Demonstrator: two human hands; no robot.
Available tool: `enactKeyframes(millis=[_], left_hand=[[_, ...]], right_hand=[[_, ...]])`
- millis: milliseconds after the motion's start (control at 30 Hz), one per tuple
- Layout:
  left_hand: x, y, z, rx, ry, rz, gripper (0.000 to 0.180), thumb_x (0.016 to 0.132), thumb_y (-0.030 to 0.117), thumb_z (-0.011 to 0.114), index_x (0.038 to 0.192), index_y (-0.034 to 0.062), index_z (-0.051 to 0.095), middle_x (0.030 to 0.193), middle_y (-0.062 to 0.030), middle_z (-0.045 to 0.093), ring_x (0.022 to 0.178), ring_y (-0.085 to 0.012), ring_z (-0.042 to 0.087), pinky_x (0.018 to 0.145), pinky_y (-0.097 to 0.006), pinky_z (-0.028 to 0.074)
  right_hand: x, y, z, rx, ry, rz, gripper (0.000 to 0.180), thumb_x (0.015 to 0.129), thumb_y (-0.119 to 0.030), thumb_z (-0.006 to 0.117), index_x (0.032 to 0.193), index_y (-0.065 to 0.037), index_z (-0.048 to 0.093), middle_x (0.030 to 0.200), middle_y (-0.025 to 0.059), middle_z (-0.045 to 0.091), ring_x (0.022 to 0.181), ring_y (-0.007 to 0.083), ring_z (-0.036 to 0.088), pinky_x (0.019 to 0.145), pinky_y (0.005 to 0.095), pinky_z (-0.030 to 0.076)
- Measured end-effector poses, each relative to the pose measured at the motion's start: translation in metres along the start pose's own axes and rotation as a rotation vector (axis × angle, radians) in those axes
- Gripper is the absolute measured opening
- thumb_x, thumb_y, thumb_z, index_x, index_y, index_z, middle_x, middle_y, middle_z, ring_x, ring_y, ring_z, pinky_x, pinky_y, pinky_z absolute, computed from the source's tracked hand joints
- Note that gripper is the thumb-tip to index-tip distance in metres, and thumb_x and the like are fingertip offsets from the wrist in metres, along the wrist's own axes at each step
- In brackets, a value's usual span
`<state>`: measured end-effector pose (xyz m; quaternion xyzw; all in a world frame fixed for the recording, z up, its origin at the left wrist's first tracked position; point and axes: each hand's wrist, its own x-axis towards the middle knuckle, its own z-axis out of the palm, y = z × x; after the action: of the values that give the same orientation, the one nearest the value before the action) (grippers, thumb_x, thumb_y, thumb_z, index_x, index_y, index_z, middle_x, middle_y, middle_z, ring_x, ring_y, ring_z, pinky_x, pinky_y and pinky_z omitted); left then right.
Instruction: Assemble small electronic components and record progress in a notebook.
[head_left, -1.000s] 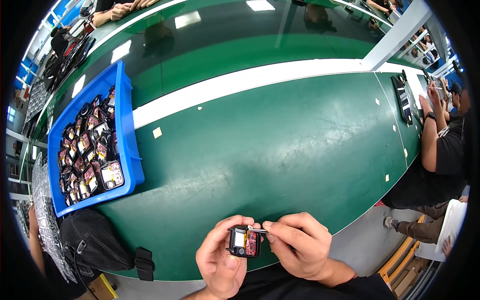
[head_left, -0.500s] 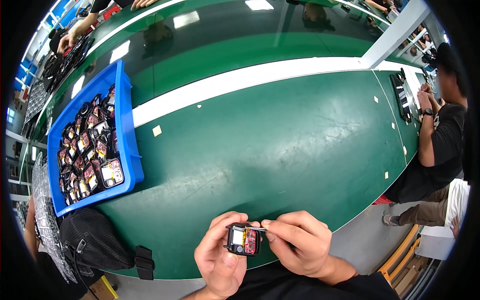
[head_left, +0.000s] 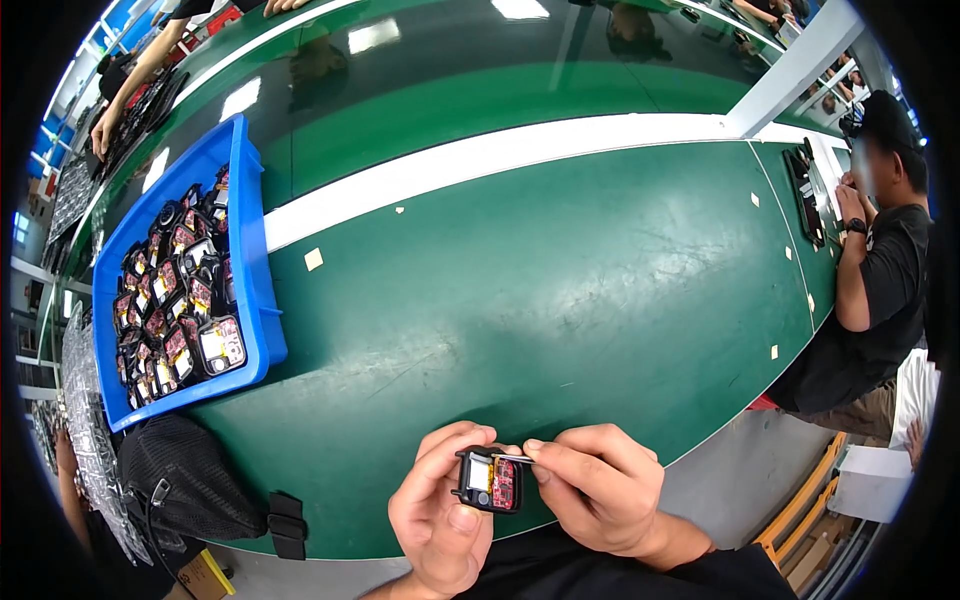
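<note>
My left hand (head_left: 432, 512) is closed around an opened smartwatch case (head_left: 489, 481), gripping it at its left side between thumb and fingers. Inside the black case show a pale battery-like block, yellow tape and a red circuit board. Pinched in my right hand (head_left: 598, 488) is a thin metal tool, seemingly tweezers (head_left: 517, 459). Its tip reaches the upper edge of the case, near the yellow tape; what exactly it touches is too small to tell. Both hands are just over the near edge of the green table (head_left: 540, 320).
A blue bin (head_left: 268, 340) full of similar opened watch cases (head_left: 165, 285) stands at the left. Next to it lie a black mesh bag (head_left: 190, 480) and a black strap (head_left: 287, 525). A co-worker (head_left: 890, 270) sits at the right end; another person's arm (head_left: 140, 75) reaches in at far left.
My hands and the watch case have barely moved. The far-left person's arm has stretched downward over the dark items, and the co-worker at the right has shifted slightly.
</note>
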<state>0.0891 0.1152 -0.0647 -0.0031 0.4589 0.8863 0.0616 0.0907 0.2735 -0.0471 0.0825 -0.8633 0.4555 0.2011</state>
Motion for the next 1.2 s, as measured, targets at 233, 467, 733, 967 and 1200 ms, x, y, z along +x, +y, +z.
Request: enactKeyframes(millis=[233,467,733,967,1200], left_hand=[[-0.002,-0.002,-0.001,-0.013,0.032,-0.006,0.061,0.094,0.027,0.071,0.133,-0.0169,0.053,0.135,-0.0252,0.05,0.117,-0.0353,0.064,0.105,-0.045,0.05],[0.0,0.008,0.004,0.099,-0.027,0.03,0.059,0.099,0.028,0.067,0.135,-0.0164,0.051,0.141,-0.0241,0.049,0.123,-0.0307,0.058,0.106,-0.043,0.049],[-0.004,-0.003,-0.003,0.017,0.021,0.016,0.065,0.095,0.029,0.072,0.134,-0.0188,0.052,0.137,-0.0262,0.049,0.118,-0.0348,0.064,0.105,-0.044,0.051],[-0.004,-0.002,-0.001,-0.034,0.018,-0.011,0.065,0.095,0.027,0.073,0.135,-0.0197,0.051,0.137,-0.0267,0.049,0.12,-0.0355,0.064,0.105,-0.044,0.051],[-0.004,0.0,0.0,-0.014,0.021,-0.018,0.066,0.096,0.028,0.072,0.136,-0.019,0.05,0.141,-0.0275,0.048,0.121,-0.0355,0.063,0.107,-0.044,0.05]], right_hand=[[-0.006,0.006,0.004,-0.057,0.024,-0.072,0.04,0.066,0.009,0.076,0.104,-0.003,0.077,0.083,0.0055,0.063,0.061,0.0161,0.06,0.051,0.0279,0.051],[-0.007,0.006,0.003,-0.012,0.045,-0.05,0.04,0.066,0.008,0.077,0.105,-0.003,0.077,0.083,0.0049,0.063,0.061,0.0153,0.059,0.051,0.0271,0.05],[-0.005,0.006,0.004,-0.056,0.034,-0.086,0.041,0.065,0.007,0.078,0.105,-0.004,0.078,0.082,0.0047,0.063,0.058,0.0148,0.058,0.049,0.0265,0.048],[-0.005,0.003,0.002,-0.075,0.026,-0.058,0.036,0.066,0.012,0.078,0.099,-0.003,0.077,0.081,0.0064,0.064,0.058,0.0145,0.06,0.048,0.0264,0.048],[-0.01,0.009,0.006,-0.127,0.062,-0.13,0.043,0.063,0.007,0.076,0.105,-0.005,0.078,0.081,0.0035,0.062,0.053,0.0129,0.051,0.045,0.0256,0.044]])
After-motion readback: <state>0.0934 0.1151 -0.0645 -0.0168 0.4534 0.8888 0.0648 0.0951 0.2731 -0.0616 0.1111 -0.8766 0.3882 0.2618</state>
